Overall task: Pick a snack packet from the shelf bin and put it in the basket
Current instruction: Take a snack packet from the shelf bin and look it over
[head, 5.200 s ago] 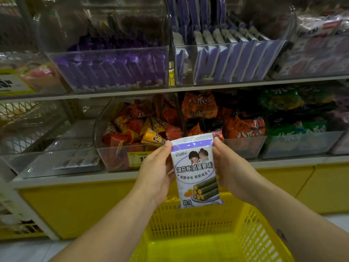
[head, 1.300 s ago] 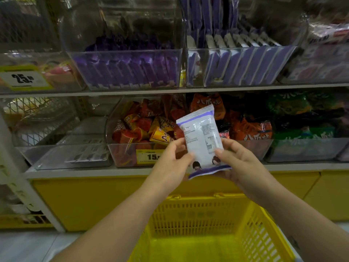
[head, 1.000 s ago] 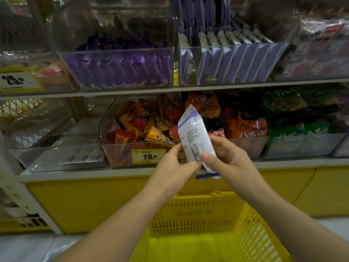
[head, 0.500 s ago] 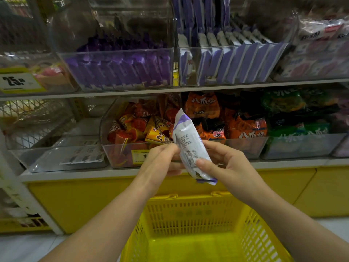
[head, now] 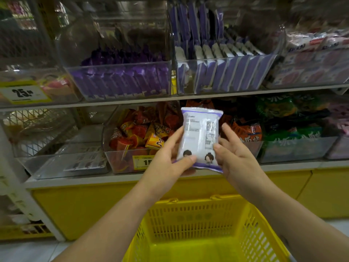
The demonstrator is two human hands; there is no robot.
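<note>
A white snack packet with purple ends stands upright in front of the lower shelf, its printed back side facing me. My left hand holds its lower left edge, thumb across the bottom front. My right hand holds its right edge, thumb on the front and fingers behind. The yellow plastic basket sits below my forearms, and the part of its inside that I see holds nothing. More packets of the same white-and-purple kind fill a clear shelf bin on the upper shelf.
Clear bins line both shelves: dark purple packets upper left, red and orange snacks behind my left hand, orange packets and green packets to the right. A yellow price tag sits at far left. A yellow cabinet front runs below the shelf.
The packet has been turned from edge-on and tilted to upright with its back flat toward me. Both hands shifted to its lower sides. Earlier, its front face was toward me.
</note>
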